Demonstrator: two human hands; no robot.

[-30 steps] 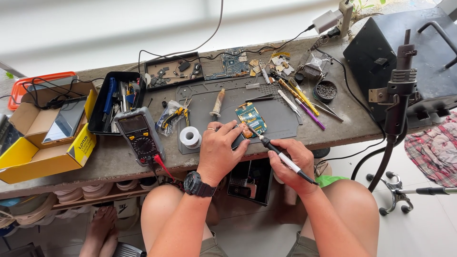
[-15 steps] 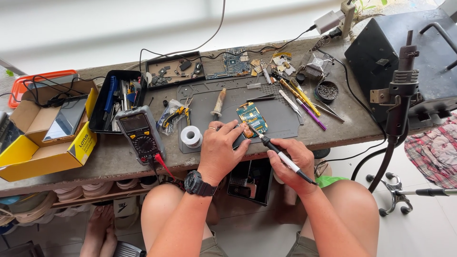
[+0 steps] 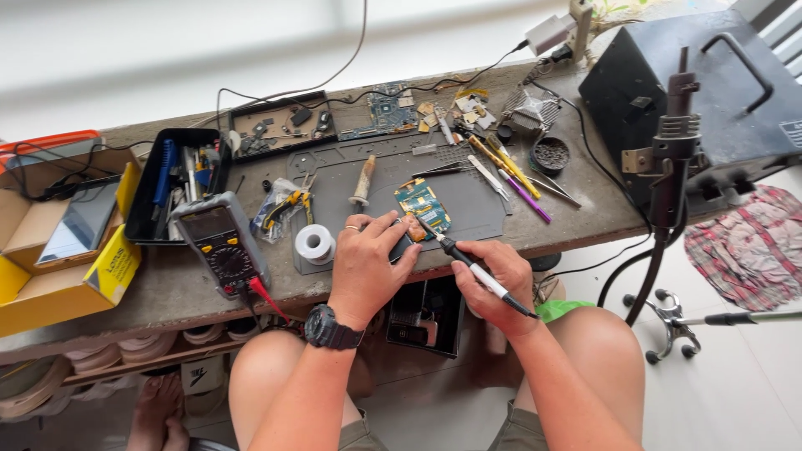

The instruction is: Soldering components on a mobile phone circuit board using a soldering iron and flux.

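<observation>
We note the right hand (image 3: 499, 280) gripping a soldering iron (image 3: 472, 267), tip at the circuit board (image 3: 423, 205) on the worktop (image 3: 150, 284) mat. Left hand (image 3: 368, 263) lies loosely curled, fingertips steadying the board's near edge.

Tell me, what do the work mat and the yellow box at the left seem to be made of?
The work mat looks like grey silicone or rubber: matte, with moulded recesses. The yellow box seems cardboard: folded flaps, brown inside.
</observation>
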